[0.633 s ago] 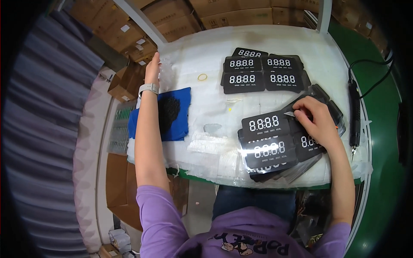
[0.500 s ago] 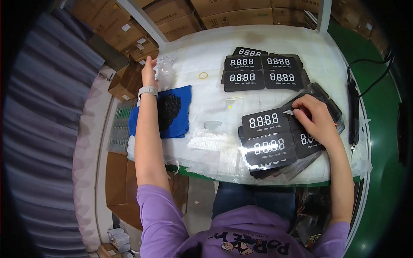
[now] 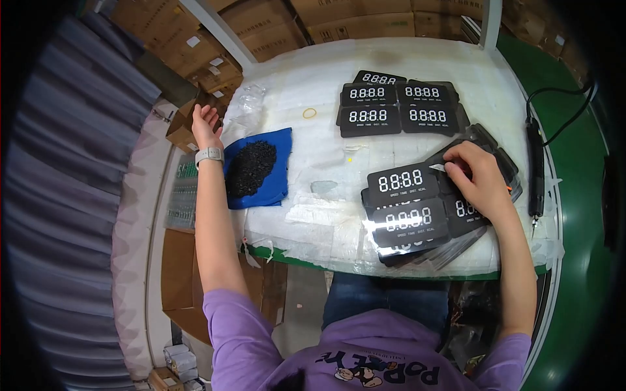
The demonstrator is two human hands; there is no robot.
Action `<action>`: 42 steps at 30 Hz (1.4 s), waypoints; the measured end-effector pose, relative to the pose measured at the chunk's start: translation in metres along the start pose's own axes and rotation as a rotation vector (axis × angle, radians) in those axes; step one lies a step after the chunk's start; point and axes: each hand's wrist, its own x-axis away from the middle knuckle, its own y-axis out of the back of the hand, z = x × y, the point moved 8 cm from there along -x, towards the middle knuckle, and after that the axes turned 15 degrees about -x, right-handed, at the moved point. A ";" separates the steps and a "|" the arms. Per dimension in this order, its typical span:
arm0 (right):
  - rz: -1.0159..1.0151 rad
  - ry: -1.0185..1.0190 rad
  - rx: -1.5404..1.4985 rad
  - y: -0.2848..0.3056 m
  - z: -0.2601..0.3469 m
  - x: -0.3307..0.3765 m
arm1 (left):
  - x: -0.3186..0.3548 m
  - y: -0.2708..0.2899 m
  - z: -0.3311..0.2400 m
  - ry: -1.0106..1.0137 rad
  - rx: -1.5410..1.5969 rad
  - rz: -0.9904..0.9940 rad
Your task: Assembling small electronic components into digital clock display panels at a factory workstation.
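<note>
Panels (image 3: 407, 215) heaped at five o'clock on the table (image 3: 313, 85) could slide off its near edge if the right hand (image 3: 479, 179), pinching a film tab, tugs while the left hand (image 3: 203, 124) hangs empty and open.

blue tray (image 3: 277, 190) of black bits, rubber band (image 3: 309, 113), cardboard boxes (image 3: 215, 62)

Flat black display panel (image 3: 404, 184) atop stack

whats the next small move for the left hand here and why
Probably bring the left hand back over the table toward the blue tray of black bits: it hangs open and empty off the table's left edge, while the right hand rests on the black display panels.
</note>
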 end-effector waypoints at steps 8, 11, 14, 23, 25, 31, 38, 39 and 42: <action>-0.016 -0.021 0.036 0.003 0.000 0.001 | 0.015 -0.046 -0.021 -0.183 -0.212 0.096; 0.002 0.004 0.068 0.002 0.003 0.002 | -0.001 -0.068 -0.031 -0.516 -0.450 0.181; 0.008 0.028 0.069 0.001 0.006 0.004 | -0.011 -0.090 -0.035 -0.815 -1.050 0.093; 0.073 0.020 0.150 -0.005 0.007 0.005 | 0.014 -0.168 -0.025 -0.717 -1.229 0.234; 0.095 0.026 0.140 -0.006 0.013 0.005 | 0.005 -0.161 -0.025 -0.677 -1.238 0.156; 0.148 0.069 0.179 -0.008 0.017 0.005 | -0.013 -0.153 -0.020 -0.582 -1.211 0.120; 0.166 0.091 0.223 -0.010 0.018 0.008 | -0.007 -0.113 -0.041 -0.240 -0.009 0.092; 0.165 0.080 0.228 -0.007 0.018 0.011 | 0.007 -0.120 -0.049 -0.159 0.252 0.100; 0.171 0.062 0.175 -0.011 0.019 0.007 | -0.019 -0.091 -0.030 -0.046 0.473 -0.121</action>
